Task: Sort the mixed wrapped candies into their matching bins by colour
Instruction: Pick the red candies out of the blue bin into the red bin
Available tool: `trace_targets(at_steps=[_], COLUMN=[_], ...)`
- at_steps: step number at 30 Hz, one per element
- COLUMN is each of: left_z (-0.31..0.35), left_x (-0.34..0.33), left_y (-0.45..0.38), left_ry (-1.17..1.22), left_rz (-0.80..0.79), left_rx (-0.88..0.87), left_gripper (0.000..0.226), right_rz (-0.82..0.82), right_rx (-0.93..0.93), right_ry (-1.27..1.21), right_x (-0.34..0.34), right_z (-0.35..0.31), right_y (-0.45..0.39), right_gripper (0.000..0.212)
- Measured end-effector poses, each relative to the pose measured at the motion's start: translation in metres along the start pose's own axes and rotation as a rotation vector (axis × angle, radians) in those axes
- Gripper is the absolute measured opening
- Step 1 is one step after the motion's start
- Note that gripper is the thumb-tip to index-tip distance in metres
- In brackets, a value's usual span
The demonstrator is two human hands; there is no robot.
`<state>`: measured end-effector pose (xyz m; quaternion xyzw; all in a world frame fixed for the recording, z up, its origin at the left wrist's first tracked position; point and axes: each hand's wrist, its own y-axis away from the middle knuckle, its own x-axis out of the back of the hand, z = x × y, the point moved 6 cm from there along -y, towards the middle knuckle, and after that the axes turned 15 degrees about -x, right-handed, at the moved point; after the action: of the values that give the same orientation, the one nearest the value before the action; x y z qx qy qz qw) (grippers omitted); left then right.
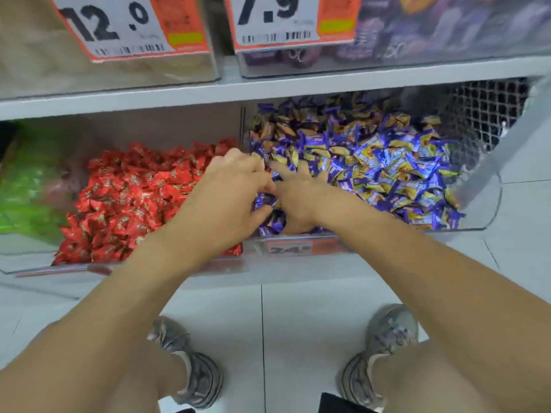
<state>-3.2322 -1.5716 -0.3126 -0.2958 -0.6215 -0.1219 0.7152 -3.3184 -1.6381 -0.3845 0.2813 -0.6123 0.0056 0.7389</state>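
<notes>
Grey metal shelf (179, 93) spans the view, carrying clear bins above and below. On the upper level hang two orange-edged price tags, the left price tag (119, 25) reading "12.0" and the right price tag (277, 19) reading "7.9", each with a barcode; the small print is too blurred to read. Below, the purple-and-gold candies (372, 162) heap in the right bin (483, 204), whose front bears a small orange label (295, 248) that looks like "24" with further digits unreadable. The red candies (125, 198) fill the middle bin just left of it, and blurred green packets (26, 192) lie farther left. Both forearms reach in and cover the divider between red and purple. The left hand (235, 189) sits at that boundary, fingers curled down into the wrappers; what its grip closes on cannot be told. The right hand (298, 198) lies spread, fingers apart, pressing on the purple heap. Grey sneakers (193, 371) stand on white floor tiles (268, 323).
</notes>
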Motion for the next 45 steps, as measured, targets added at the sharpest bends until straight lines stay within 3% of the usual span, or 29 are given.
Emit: trace_targets(at_steps=[3, 5, 7, 10, 13, 17, 20, 24, 28, 33, 36, 38, 41, 43, 45], left_z=[0.006, 0.008, 0.008, 0.004, 0.001, 0.000, -0.003, 0.001, 0.010, 0.013, 0.014, 0.014, 0.013, 0.013, 0.014], left_x=[-0.001, -0.001, 0.000, -0.002, -0.006, -0.014, -0.039, -0.068, -0.086, -0.088, -0.085, -0.085, -0.088, -0.089, -0.089], left_y=[-0.015, -0.022, -0.029, -0.041, -0.052, -0.066, -0.066, -0.064, -0.060, -0.062, -0.064, -0.063, -0.064, -0.069, -0.072], left_ry=[-0.066, -0.018, 0.033, 0.022, 0.047, 0.182, 0.194, 0.239, 0.149, 0.137, 0.172, 0.159, 0.123, 0.139, 0.183], left_rz=[-0.080, -0.118, -0.155, -0.258, -0.319, -0.359, -0.606, -0.712, -0.695, -0.687, -0.717, -0.761, -0.800, -0.825, -0.849], left_rx=[-0.022, -0.014, 0.012, 0.041, 0.040, 0.046, 0.050, 0.068, 0.029, 0.017, 0.034, 0.036, 0.027, 0.034, 0.068], left_gripper=[0.019, 0.018, 0.017, 0.024, 0.025, 0.026, 0.051, 0.075, 0.068, 0.063, 0.064, 0.073, 0.087, 0.088, 0.084], right_rz=[0.130, 0.207, 0.258, 0.266, 0.316, 0.459, 0.495, 0.435, 0.459, 0.444, 0.415, 0.335, 0.059, -0.092, -0.132], right_rx=[0.035, 0.092, 0.139, 0.173, 0.172, 0.165, 0.105, 0.070, 0.045, -0.116, -0.201, -0.284, -0.428, -0.429, -0.393], right_ry=[0.048, -0.023, -0.153, -0.318, -0.547, -0.898, -0.970, -0.910, -0.740, -0.517, -0.306, -0.264, -0.236, -0.210, -0.207], right_x=[-0.002, 0.002, 0.008, 0.017, 0.024, 0.028, 0.030, 0.030, 0.034, 0.050, 0.060, 0.056, 0.033, 0.017, 0.009], right_z=[0.002, 0.010, 0.020, 0.039, 0.067, 0.106, 0.131, 0.149, 0.153, 0.149, 0.138, 0.139, 0.142, 0.140, 0.134], right_y=[0.001, 0.001, -0.001, 0.000, 0.006, 0.025, 0.035, 0.041, 0.047, 0.067, 0.081, 0.086, 0.088, 0.081, 0.073], right_gripper=[0.086, 0.070, 0.054, 0.052, 0.036, 0.031, 0.028, 0.036, 0.044, 0.080, 0.086, 0.086, 0.087, 0.097, 0.110])
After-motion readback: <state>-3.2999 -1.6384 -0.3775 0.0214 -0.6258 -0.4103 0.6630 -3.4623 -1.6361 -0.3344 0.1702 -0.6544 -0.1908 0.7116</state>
